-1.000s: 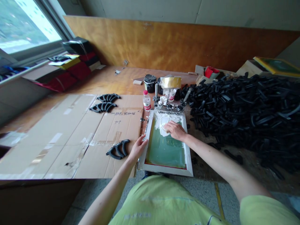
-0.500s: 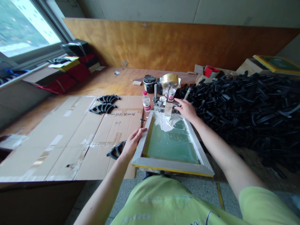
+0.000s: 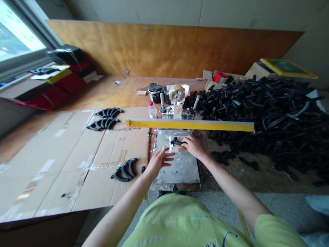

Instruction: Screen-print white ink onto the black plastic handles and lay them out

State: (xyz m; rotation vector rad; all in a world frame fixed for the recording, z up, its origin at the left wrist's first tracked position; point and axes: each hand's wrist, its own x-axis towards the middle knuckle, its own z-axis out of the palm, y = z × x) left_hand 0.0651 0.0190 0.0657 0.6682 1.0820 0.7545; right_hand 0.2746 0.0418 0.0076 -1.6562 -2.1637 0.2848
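Observation:
A curved black plastic handle (image 3: 178, 141) lies on the taped spot of a grey metal base plate (image 3: 164, 171). My right hand (image 3: 193, 145) grips its right end between thumb and fingers. Just left of the handle, my left hand (image 3: 161, 160) hovers over the plate with fingers apart, holding nothing. Behind both hands the screen frame (image 3: 190, 125) is tipped up, so only its yellow-taped edge faces me. The clamp (image 3: 177, 111) at the plate's back carries it.
Curved black parts sit in groups on the cardboard (image 3: 102, 161) at left. A large heap of black handles (image 3: 257, 109) covers the right. Behind the frame stand a red-capped bottle (image 3: 152, 111), an ink tub (image 3: 155, 93) and a tape roll (image 3: 177, 93).
The screen frame has swung up from lying flat, uncovering the plate. My left hand has left its edge, and my right hand has come down from the clamp to the black handle.

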